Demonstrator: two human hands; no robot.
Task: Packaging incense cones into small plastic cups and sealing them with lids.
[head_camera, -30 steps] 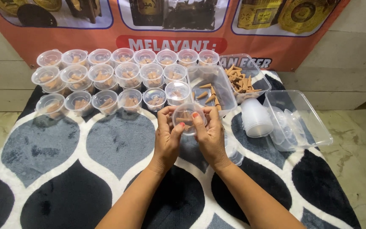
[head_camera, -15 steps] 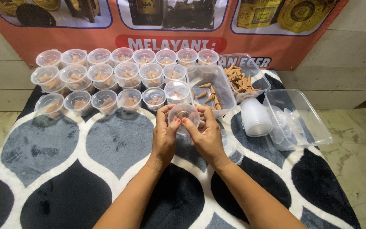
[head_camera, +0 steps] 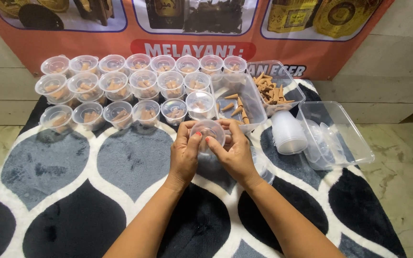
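I see both hands clasped on one clear cup, left hand, right hand, thumbs pressing its lid, filled cups behind, rug beneath

Clear glossy plastic cup, smooth, between both hands. At twelve o'clock, more clear plastic cups; matt brown cones at one. Beneath, a soft plush rug; glossy printed banner behind.
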